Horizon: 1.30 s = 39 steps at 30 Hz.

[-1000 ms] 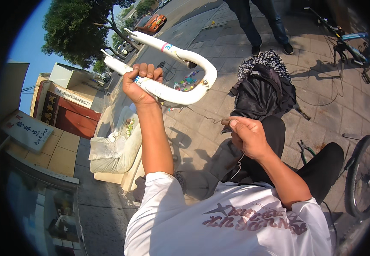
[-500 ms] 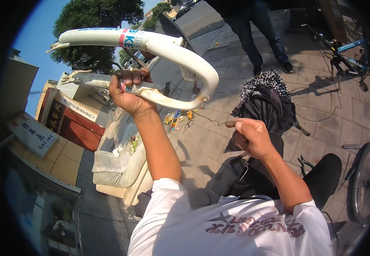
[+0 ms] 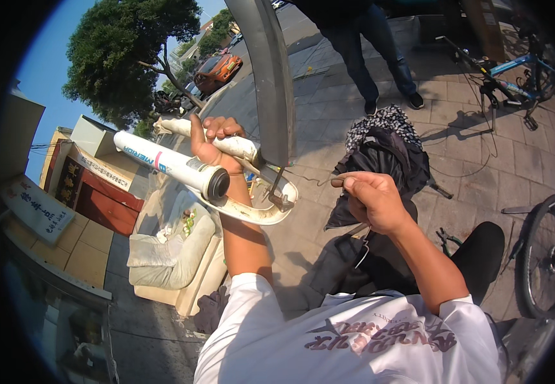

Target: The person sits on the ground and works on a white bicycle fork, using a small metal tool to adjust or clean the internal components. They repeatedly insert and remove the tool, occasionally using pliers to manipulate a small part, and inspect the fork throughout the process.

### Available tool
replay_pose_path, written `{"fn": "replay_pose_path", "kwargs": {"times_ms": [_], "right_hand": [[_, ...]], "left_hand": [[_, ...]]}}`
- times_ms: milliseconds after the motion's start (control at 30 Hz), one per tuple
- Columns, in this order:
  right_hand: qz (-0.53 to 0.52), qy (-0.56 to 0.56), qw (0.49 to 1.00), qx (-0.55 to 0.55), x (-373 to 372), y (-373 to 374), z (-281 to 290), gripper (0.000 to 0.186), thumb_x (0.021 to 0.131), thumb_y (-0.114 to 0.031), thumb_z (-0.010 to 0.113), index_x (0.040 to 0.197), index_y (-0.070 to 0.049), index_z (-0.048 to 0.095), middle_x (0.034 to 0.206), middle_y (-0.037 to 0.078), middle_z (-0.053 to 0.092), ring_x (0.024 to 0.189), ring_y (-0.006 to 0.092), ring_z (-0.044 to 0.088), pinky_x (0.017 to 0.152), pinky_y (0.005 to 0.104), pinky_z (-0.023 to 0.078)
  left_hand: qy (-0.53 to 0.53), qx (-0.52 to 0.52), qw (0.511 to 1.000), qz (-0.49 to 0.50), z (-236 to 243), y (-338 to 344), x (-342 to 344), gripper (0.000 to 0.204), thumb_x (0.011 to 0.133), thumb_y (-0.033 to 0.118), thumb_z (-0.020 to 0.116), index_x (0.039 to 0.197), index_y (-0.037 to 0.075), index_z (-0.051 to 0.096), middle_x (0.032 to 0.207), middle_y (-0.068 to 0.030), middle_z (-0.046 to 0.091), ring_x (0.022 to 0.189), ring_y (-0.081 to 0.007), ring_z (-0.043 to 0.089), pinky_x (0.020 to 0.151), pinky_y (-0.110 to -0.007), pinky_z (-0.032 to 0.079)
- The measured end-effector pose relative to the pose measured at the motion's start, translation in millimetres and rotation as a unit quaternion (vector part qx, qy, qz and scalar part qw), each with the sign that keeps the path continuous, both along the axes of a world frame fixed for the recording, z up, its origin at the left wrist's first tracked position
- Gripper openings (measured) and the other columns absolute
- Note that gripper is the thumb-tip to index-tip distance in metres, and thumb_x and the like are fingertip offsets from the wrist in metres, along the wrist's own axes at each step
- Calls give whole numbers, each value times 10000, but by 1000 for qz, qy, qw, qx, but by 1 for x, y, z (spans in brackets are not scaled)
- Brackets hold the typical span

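My left hand [image 3: 218,146] is raised at left of centre, fingers wrapped around one leg of a white bicycle fork [image 3: 162,163]. The fork's other leg lies nearer me, its black-rimmed end turned my way, and a white arch joins the two. A curved black mudguard [image 3: 268,77] rises from the arch past the top of the view. To the right, my right hand [image 3: 375,201] is closed, pinching a small brown end piece between thumb and finger. A thin bent wire [image 3: 309,180] runs from that piece toward the fork; its far end is hard to make out.
A dark bag [image 3: 383,157] with a black-and-white patterned cloth lies on the paving. Beyond it stands a person in jeans [image 3: 370,54]. A blue bicycle [image 3: 514,77] and a loose wheel [image 3: 549,256] are at right. At left is a pale cushioned sofa [image 3: 175,256].
The fork has turned and dropped in my left hand, so one leg's end now faces me and the black mudguard stands up high. My right hand keeps its pinch, shifted slightly left.
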State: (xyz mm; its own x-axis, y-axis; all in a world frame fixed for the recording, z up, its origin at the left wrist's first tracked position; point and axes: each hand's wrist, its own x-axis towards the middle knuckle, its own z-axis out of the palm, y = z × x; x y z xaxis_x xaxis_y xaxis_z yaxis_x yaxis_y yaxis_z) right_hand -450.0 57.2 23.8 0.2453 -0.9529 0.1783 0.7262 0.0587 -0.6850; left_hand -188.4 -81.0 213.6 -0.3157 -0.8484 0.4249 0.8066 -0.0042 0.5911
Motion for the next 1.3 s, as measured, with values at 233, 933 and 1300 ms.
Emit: {"fn": "replay_pose_path", "kwargs": {"times_ms": [233, 933, 1300], "right_hand": [[-74, 66, 994, -43, -4, 0, -2, 281, 1028, -170, 619, 1147, 67, 711, 580, -43, 488, 447, 36, 368, 417, 226, 271], [-125, 175, 937, -276, 6, 30, 78, 266, 1009, -87, 571, 1207, 72, 651, 702, 106, 641, 606, 122, 612, 589, 287, 496], [20, 179, 975, -131, 18, 15, 62, 345, 1033, -157, 552, 1268, 82, 631, 844, 107, 714, 759, 106, 656, 683, 285, 518]], "left_hand": [[-105, 33, 953, 281, 12, -4, 17, 465, 1036, 425, 610, 673, 165, 484, 616, 19, 503, 601, -115, 522, 659, -302, 519], [241, 324, 915, 21, -30, -30, 114, 320, 932, 225, 758, 852, 24, 523, 815, -73, 565, 820, -172, 567, 727, -283, 505], [125, 301, 945, 45, -130, -31, 152, 359, 903, 243, 802, 966, 9, 537, 949, -87, 559, 909, -186, 583, 828, -292, 549]]}}
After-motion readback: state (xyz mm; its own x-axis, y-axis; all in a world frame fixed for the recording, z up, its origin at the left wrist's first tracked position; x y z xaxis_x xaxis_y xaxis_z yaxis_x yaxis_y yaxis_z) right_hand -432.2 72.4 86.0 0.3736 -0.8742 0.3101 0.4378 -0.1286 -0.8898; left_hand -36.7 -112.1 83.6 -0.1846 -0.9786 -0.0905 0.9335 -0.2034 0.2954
